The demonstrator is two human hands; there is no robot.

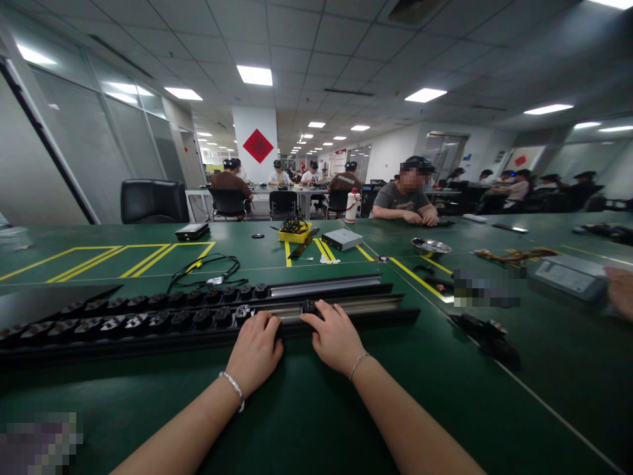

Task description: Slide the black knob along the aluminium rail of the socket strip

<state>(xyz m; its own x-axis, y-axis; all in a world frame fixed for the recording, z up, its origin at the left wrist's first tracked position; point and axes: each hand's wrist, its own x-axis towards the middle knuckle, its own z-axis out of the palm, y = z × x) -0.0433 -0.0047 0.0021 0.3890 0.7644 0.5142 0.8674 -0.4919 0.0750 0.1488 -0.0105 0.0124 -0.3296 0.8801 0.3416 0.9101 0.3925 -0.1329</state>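
Observation:
Two long black power-track-like rails (405, 316) lie across the green table, packed on the left with several black plug-like modules (202, 318), some with metal prongs facing up. My left hand (254, 353) is curled over the front rail, fingers close together on its edge, beside the last module of the row. To its right, my right hand (339, 338) has its thumb and fingers around a single black module (309, 307) sitting in the rail's channel. The fingers partly hide that module and the rail's near edge.
Behind the rails lie a black cable (217, 277), a yellow tray (295, 234) with coiled cord, and a silver drive box (342, 239). A steel bowl (431, 247), a power supply (568, 276) and another person's hand (620, 290) are at right. A person (406, 194) sits opposite.

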